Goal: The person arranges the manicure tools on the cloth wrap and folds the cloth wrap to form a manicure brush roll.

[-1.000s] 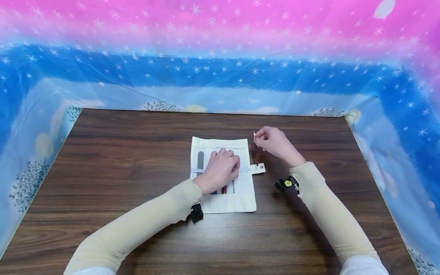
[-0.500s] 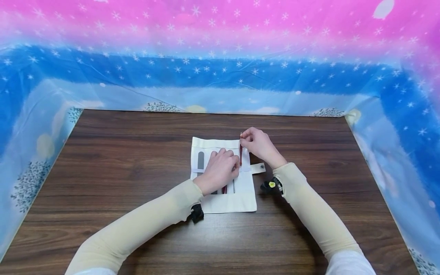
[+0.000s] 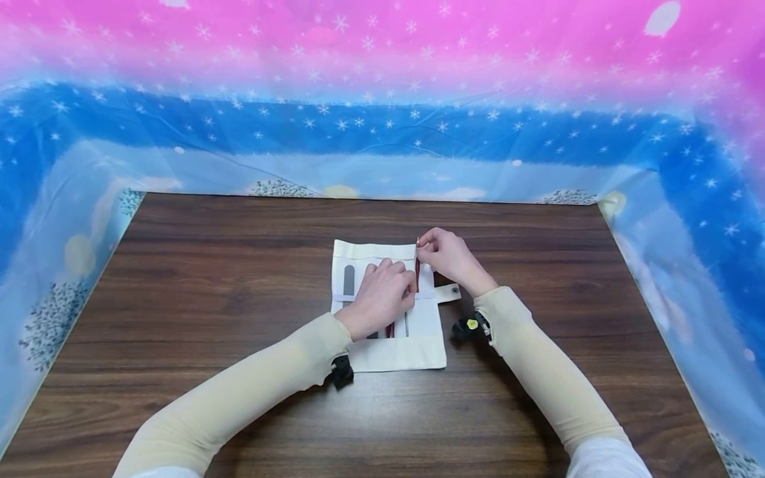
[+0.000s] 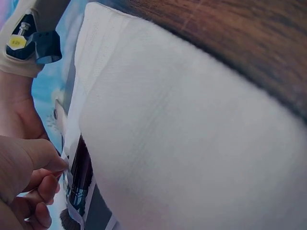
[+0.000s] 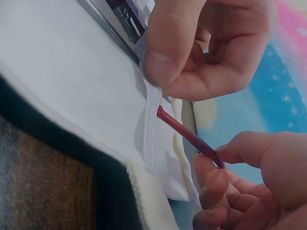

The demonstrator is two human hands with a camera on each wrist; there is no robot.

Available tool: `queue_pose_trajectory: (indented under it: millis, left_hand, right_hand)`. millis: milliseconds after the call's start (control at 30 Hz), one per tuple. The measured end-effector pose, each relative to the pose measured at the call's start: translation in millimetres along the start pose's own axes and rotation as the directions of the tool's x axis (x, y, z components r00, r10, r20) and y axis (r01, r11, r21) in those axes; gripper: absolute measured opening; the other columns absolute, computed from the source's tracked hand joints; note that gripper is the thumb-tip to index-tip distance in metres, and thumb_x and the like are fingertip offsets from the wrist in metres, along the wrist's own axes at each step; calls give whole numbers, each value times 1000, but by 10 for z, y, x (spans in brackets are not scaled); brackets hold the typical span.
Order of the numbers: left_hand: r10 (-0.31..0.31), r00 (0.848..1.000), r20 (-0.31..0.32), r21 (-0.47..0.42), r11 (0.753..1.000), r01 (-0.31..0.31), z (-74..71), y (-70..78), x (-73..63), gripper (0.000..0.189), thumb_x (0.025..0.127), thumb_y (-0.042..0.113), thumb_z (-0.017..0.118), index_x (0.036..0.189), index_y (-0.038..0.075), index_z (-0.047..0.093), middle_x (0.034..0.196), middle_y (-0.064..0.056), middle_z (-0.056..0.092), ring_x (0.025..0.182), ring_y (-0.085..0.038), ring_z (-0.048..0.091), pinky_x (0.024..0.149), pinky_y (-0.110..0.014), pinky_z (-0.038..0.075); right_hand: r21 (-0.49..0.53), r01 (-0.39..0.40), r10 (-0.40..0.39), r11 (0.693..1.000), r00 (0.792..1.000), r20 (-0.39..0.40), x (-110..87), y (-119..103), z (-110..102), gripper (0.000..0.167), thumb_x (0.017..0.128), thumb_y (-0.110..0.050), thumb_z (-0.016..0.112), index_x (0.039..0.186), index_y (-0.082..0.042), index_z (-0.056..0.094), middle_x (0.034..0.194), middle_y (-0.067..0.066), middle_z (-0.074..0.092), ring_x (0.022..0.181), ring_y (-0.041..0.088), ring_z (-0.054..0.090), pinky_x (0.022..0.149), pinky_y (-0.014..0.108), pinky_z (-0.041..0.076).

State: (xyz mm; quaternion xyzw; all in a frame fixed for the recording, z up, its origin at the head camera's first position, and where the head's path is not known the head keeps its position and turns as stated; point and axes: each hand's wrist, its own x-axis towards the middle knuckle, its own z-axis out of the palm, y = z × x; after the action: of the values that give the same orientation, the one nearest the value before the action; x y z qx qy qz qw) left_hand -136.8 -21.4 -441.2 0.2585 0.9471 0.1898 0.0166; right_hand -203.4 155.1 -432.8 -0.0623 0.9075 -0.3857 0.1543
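Observation:
A white cloth tool roll (image 3: 412, 355) lies spread on the table. My left hand (image 3: 385, 292) is over its middle, and in the right wrist view its thumb and finger pinch the white elastic band (image 5: 153, 115). With thumb and fingertips my right hand (image 3: 448, 255) holds a slim dark-red tool (image 5: 189, 136) by its upper end; what kind it is cannot be told. The tool's lower end meets the band's edge in the right wrist view; whether it passes underneath is unclear. Beside the left hand sits a dark-handled brush (image 4: 81, 167), its bristles partly seen in the left wrist view.
A grey rounded strip (image 3: 349, 275) stands in the roll's left side. A thin metal tool with a textured handle (image 5: 108, 26) lies near the band. The snap strap (image 3: 448, 293) sticks out right. Brown wooden table (image 3: 227, 265) surrounds the roll, with a patterned curtain (image 3: 358, 169) behind.
My right hand has moved left with the red tool, from beside the roll to over its right part, then slightly down toward the band. The left hand has stayed in place.

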Motion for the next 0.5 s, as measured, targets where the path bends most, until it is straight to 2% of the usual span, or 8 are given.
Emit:
queue_pose_trajectory:
  millis: [300, 500]
  left_hand:
    - [0, 1000, 5, -4, 1000, 0, 4, 1, -19, 10, 94, 16, 73, 85, 18, 70, 89, 2, 61, 90, -23, 52, 80, -42, 40]
    - [4, 1000, 9, 15, 1000, -4, 11, 2, -19, 10, 95, 16, 72, 86, 18, 71, 89, 2, 61, 88, -22, 51, 80, -42, 40]
  right_hand:
    - [1, 12, -12, 1000, 999, 33, -78, -1, 46, 24, 102, -22, 62, 120, -6, 62, 100, 10, 72, 75, 21, 62, 69, 32, 48]
    - [-22, 57, -56, 998, 997, 48, -119, 58, 79, 21, 102, -22, 64, 115, -5, 65, 96, 9, 73, 75, 20, 61, 68, 30, 47]
